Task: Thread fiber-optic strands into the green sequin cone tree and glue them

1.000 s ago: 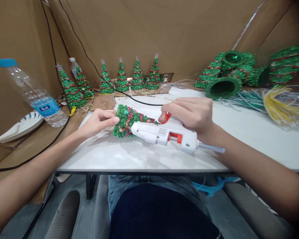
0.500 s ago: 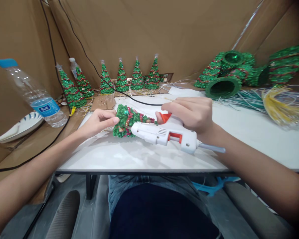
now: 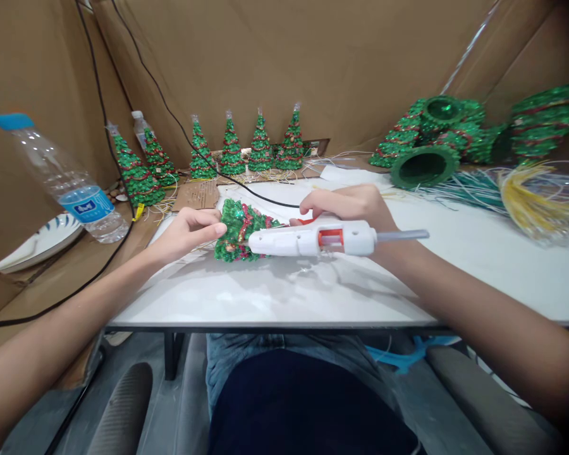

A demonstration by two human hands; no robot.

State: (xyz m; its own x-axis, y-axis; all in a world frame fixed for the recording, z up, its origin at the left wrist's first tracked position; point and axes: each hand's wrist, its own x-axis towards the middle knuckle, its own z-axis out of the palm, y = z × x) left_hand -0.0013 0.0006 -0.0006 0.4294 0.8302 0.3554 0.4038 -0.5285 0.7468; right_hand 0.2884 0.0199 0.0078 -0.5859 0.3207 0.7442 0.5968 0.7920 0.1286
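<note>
A small green glitter Christmas tree with red trim lies on its side on the white table. My left hand grips its wide base end, fingers closed on it. My right hand is wrapped round a white glue gun with an orange trigger. The gun lies level, its nozzle touching the tree's side, and a clear glue stick juts out of its back to the right.
Several finished small trees stand in a row at the back. A water bottle and a plate sit at the left, with a black cable trailing across. Larger green cones and yellow and green strands lie at the right.
My right hand has turned the glue gun from a tilt to level and raised its back end, with the nozzle still at the tree. My left hand has not moved.
</note>
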